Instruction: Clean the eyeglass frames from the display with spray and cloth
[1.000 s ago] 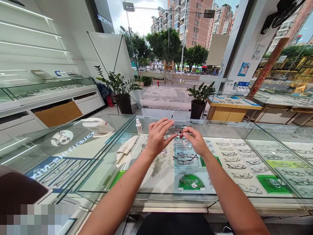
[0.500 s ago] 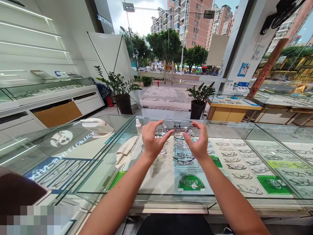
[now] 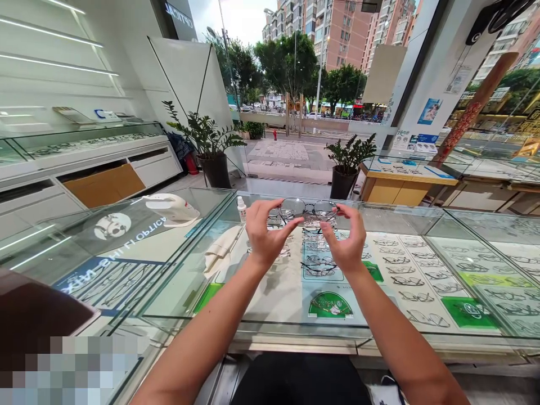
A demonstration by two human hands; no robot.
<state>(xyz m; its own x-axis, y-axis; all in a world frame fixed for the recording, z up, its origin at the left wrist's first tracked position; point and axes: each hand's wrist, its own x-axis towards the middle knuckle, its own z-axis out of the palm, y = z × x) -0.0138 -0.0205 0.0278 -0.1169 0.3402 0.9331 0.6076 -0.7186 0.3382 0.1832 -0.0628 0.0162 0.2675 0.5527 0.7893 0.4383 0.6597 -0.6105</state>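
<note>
A pair of eyeglasses (image 3: pixel 309 207) with thin dark rims and clear round lenses is held up above the glass counter. My left hand (image 3: pixel 265 233) is closed on its left side, with the thumb reaching under the left lens. My right hand (image 3: pixel 348 236) grips the right side near the hinge, thumb below the lens. Beneath my hands, rows of eyeglasses (image 3: pixel 318 264) lie inside the display case. Left of my left hand are a folded cream cloth (image 3: pixel 221 250) and a small white spray bottle (image 3: pixel 242 209), both on the counter top.
The glass counter (image 3: pixel 295 329) spans the front. A white handheld device (image 3: pixel 172 209) stands on its left part, and a dark brown object (image 3: pixel 37 306) is at the near left. Potted plants (image 3: pixel 215 169) stand beyond, before the glass doors. More display cases (image 3: pixel 409 174) flank the room.
The view has tilted slightly down and shifted, so the whole scene sits a little differently. Both hands still hold the eyeglasses, whose lenses now show more plainly.
</note>
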